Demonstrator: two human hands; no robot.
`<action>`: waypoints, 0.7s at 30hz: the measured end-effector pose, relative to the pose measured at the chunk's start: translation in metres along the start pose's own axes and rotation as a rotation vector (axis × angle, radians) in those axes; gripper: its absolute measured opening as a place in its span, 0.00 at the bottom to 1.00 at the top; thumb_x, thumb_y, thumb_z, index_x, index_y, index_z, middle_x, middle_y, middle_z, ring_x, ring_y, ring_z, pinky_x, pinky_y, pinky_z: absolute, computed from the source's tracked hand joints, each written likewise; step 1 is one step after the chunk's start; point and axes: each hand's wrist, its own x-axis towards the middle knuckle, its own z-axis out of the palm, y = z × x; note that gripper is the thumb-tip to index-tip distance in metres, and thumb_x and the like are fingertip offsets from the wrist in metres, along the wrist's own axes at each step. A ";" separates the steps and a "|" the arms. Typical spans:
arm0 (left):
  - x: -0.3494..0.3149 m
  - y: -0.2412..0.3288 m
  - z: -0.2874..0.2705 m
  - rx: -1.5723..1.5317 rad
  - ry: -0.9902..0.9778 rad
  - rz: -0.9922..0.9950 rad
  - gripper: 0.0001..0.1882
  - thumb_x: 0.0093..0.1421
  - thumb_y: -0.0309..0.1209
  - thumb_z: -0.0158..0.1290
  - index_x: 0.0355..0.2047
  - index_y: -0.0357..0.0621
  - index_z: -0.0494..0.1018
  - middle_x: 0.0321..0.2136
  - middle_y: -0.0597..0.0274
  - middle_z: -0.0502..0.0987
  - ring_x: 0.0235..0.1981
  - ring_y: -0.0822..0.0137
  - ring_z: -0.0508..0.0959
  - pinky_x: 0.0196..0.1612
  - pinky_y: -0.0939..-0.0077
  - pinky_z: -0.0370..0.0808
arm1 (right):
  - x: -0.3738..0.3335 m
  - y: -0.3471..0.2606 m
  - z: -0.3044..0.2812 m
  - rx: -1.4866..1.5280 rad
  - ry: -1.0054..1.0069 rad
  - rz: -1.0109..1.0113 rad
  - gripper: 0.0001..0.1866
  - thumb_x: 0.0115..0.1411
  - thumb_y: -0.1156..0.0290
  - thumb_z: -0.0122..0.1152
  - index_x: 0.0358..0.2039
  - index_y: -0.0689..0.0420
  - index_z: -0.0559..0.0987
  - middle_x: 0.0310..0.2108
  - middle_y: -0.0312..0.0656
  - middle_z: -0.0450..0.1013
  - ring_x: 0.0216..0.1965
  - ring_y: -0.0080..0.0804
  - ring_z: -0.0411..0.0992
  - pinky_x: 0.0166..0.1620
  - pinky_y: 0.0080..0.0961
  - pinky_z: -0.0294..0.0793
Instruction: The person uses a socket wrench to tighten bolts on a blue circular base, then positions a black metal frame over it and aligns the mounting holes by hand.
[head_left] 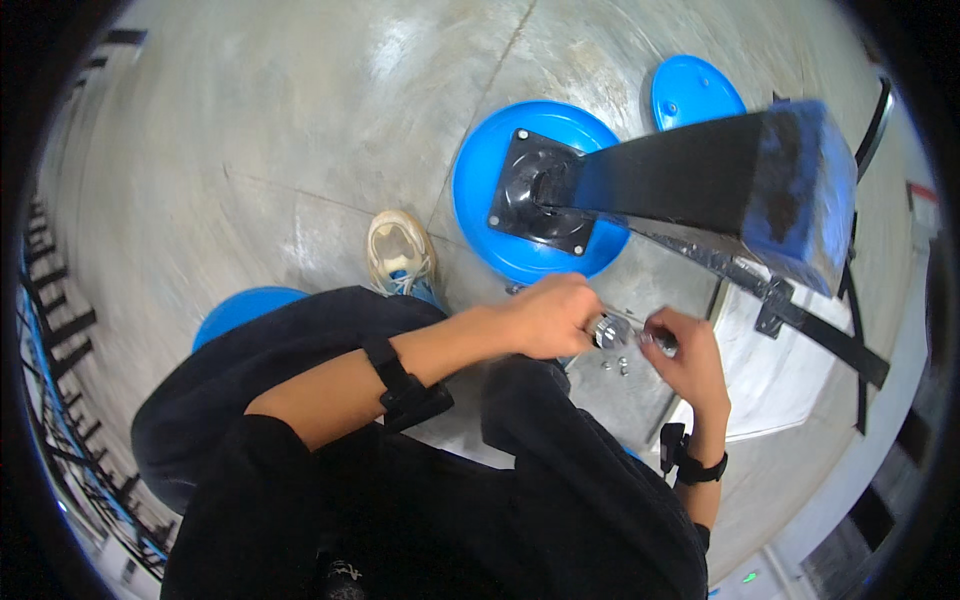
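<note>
My left hand (548, 316) is a fist around a shiny metal cylindrical piece (606, 331), whose silvery end sticks out toward my right hand. The rest of that piece is hidden by the fingers. Close by, my right hand (690, 358) has its fingers closed on a small dark item (662, 341), too blurred to name. Several small metal pieces (615, 367) lie on the floor below the gap between the hands. Beyond my left hand is a blue round disc (480, 195) with a black square plate (512, 205) fastened on it by bolts at its corners.
A black rectangular column (690, 170) with a scuffed blue end rises toward me beside the plate. Another blue disc (695, 92) lies farther back. A black metal bar (830, 340) and a white panel (790, 385) are at the right. My shoe (400, 250) rests on the concrete floor.
</note>
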 end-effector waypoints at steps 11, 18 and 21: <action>-0.013 -0.059 -0.089 0.098 0.231 0.162 0.08 0.50 0.32 0.51 0.29 0.43 0.72 0.27 0.54 0.75 0.31 0.55 0.76 0.33 0.61 0.71 | -0.076 0.045 -0.067 0.281 0.629 0.256 0.17 0.58 0.68 0.54 0.14 0.56 0.63 0.10 0.30 0.57 0.12 0.15 0.52 0.16 0.16 0.46; -0.010 -0.080 -0.164 -0.222 0.346 -0.222 0.06 0.58 0.26 0.47 0.32 0.35 0.70 0.24 0.63 0.73 0.27 0.74 0.72 0.33 0.78 0.71 | 0.026 0.069 -0.095 0.247 0.538 0.160 0.13 0.58 0.66 0.51 0.31 0.63 0.78 0.21 0.37 0.71 0.22 0.20 0.66 0.26 0.19 0.65; 0.010 -0.070 -0.180 -0.159 0.283 -0.279 0.06 0.59 0.27 0.46 0.32 0.37 0.71 0.27 0.63 0.74 0.29 0.74 0.73 0.34 0.80 0.71 | 0.081 0.059 -0.075 0.166 0.357 0.181 0.16 0.58 0.60 0.54 0.25 0.61 0.78 0.13 0.44 0.67 0.15 0.28 0.64 0.22 0.30 0.62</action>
